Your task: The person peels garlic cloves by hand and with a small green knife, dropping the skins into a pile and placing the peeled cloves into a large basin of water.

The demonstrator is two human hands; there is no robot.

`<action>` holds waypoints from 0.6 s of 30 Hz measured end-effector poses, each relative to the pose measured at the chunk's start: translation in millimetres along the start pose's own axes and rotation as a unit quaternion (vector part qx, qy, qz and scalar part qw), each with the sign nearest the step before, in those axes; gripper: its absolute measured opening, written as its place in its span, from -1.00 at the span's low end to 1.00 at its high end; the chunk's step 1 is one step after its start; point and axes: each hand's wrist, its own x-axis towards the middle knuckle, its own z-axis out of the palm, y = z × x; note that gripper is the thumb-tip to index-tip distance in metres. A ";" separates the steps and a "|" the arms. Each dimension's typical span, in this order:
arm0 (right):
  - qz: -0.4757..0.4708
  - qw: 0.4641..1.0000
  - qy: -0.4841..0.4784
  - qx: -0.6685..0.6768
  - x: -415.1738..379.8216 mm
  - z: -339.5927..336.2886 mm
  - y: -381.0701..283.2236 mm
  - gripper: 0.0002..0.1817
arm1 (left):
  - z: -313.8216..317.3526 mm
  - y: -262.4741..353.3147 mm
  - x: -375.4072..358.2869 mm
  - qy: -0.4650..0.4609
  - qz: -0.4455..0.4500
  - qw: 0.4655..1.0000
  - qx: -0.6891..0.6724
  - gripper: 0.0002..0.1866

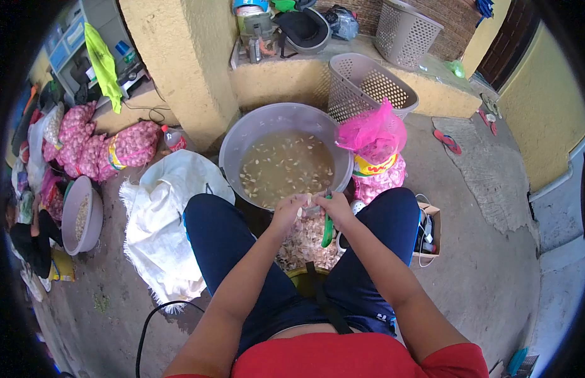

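Knife [328, 231] only partly visible behind right fingers [333, 204]

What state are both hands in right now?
Left hand: closed, holding a pale garlic clove.
Right hand: closed, holding a green-handled knife.

Peelings [305, 246] and thighs [220, 242] hide much of the yellow tub [300, 281]; the left grip [288, 211] partly covers a pale piece [299, 213].

No text legible; bag label [372, 167] unclear.
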 end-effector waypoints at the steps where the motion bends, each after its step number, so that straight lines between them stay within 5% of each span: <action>1: -0.006 1.000 -0.004 0.004 0.2 0.3 0.8 -0.87 | 1.1 1.2 -1.1 -0.005 0.005 1.000 0.017 -0.78; 18: 0.108 0.977 -0.080 0.166 -1.9 -3.8 -7.1 -0.89 | -8.3 -2.9 5.9 -0.045 0.025 0.997 -0.056 -0.77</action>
